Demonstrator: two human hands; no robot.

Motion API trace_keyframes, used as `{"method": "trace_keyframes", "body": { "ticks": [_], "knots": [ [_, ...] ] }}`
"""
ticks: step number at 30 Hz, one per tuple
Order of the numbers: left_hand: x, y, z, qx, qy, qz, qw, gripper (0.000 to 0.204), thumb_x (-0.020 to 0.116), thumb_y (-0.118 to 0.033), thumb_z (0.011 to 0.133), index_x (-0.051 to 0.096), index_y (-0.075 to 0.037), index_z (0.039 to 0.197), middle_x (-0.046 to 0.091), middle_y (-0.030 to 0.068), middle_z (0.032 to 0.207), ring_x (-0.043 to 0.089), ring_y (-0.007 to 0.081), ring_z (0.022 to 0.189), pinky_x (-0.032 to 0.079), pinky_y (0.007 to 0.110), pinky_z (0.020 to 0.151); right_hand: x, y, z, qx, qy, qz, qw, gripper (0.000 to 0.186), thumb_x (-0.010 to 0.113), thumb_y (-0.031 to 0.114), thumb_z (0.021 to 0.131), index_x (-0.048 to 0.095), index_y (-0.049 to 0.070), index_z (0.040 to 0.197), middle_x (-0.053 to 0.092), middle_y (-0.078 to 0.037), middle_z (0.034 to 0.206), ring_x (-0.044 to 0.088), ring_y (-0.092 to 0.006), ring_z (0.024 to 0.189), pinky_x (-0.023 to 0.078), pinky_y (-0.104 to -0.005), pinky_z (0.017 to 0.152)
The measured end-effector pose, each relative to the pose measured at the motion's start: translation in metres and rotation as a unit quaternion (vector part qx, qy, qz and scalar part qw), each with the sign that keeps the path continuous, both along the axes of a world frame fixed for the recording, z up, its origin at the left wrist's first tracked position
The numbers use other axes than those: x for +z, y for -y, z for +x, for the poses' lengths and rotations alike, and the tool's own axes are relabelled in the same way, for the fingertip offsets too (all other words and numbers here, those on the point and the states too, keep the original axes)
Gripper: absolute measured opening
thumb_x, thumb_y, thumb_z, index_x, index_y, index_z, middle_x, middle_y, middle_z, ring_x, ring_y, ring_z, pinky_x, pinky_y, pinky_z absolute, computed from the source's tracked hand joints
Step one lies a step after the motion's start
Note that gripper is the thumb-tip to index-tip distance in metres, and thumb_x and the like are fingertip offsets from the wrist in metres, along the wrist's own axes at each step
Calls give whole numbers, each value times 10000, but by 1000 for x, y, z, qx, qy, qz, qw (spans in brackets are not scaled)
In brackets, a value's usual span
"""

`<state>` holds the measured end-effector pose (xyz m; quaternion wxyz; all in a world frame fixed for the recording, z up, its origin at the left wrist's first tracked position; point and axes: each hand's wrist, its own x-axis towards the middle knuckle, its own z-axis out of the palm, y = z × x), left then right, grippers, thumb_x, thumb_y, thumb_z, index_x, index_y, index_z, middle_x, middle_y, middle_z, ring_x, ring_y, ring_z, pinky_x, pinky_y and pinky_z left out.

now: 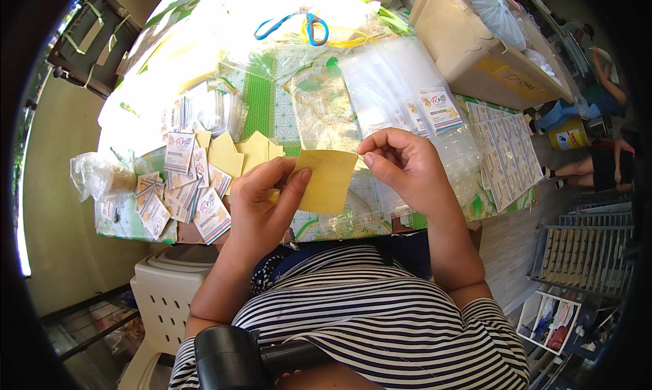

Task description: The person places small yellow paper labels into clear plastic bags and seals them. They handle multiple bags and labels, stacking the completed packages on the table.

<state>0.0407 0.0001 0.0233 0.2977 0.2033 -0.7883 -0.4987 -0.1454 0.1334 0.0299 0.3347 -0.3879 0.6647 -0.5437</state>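
A yellow-backed sticker label [329, 182] is held up over the table's near edge, plain yellow side showing. My left hand [266, 194] grips its left side between thumb and fingers. At its upper right corner, the thumb and forefinger of my right hand [397, 160] pinch together. Left of my hands lies a loose pile of printed labels [182, 186], some overlapping. Yellow paper squares [227, 158] fan out beside that pile. Clear plastic bags [380, 78] lie stacked beyond my right hand, with a few printed labels [440, 110] on or in them.
Blue-handled scissors [316, 30] lie at the far side. A sheet of printed labels [506, 152] hangs near the right edge. A large beige bin [468, 40] holds plastic bags at the back right. Crumpled clear plastic [102, 175] sits at the left edge. Other people [601, 112] are at far right.
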Motion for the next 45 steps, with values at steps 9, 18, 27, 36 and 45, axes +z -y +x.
{"method": "trace_keyframes", "body": {
  "ticks": [9,18,27,36,45],
  "knots": [
    [1,6,-6,35,36,-49,998,105,711,-56,858,682,19,925,643,77,764,567,134,640,458,266,587,6,-6,-7,47,32,32,998,81,682,54,881,675,3,944,583,61,789,455,15,661,376,-145,587],
    [3,-13,-23,-12,-7,-89,996,165,762,-82,812,709,-18,955,602,91,811,614,189,729,475,300,633,-6,4,8,35,222,-52,973,144,700,104,896,680,-15,974,664,0,845,586,-38,751,488,-200,700],
    [-1,-10,-24,-36,-2,9,999,152,732,-121,861,712,9,938,582,72,757,528,144,661,411,276,602,-6,2,17,41,152,-36,987,100,681,43,894,673,-21,970,688,-31,904,617,-46,823,500,-190,758],
    [-4,-12,-24,-45,-3,-11,999,109,660,-54,908,678,52,930,553,36,787,478,88,691,385,234,630,-7,1,21,10,37,-29,999,107,714,66,862,685,-1,940,647,26,815,490,-2,677,412,-164,613],
    [-6,-13,-27,-16,0,-10,1000,102,665,-71,891,693,26,884,559,110,736,549,218,656,427,330,605,-7,4,32,-62,-215,-86,971,139,759,31,744,711,30,874,629,-11,721,490,-81,595,377,-233,534]
  ]
}}
